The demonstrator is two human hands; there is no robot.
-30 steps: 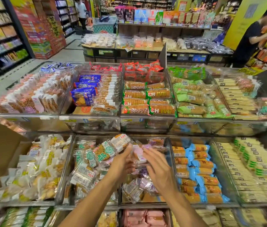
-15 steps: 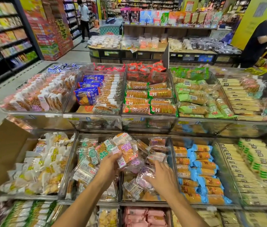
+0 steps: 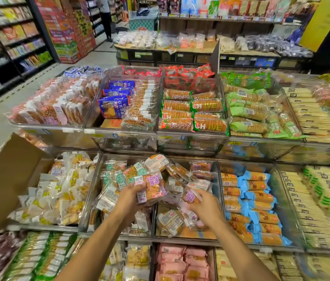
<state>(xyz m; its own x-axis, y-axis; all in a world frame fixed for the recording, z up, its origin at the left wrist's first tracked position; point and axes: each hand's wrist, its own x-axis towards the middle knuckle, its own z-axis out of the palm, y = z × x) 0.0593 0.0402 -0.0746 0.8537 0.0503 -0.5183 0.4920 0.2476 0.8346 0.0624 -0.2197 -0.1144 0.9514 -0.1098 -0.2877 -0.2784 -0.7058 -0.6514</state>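
Both forearms reach forward side by side over the middle tier of the display. The left hand (image 3: pixel 129 197) is raised, its fingers curled round the lower edge of a clear-wrapped orange cake packet with purple print (image 3: pixel 154 187), gripped upright above the divider between two bins. The right hand (image 3: pixel 204 205) lies palm down, its fingertips pinching a smaller clear packet with purple lettering (image 3: pixel 190 196) just over the loose heap in the transparent plastic bin (image 3: pixel 184 240). Half a second ago this hand sat lower, pressed onto the heap; it has since risen a little with that packet, while the left has barely shifted. Blue-wrapped biscuit rolls (image 3: pixel 257 199) fill the next bin to the right, white and yellow pastry packets (image 3: pixel 58 191) the one to the left, beside a brown cardboard flap (image 3: pixel 8 179). More purple-printed packets lie crowded beneath both hands.
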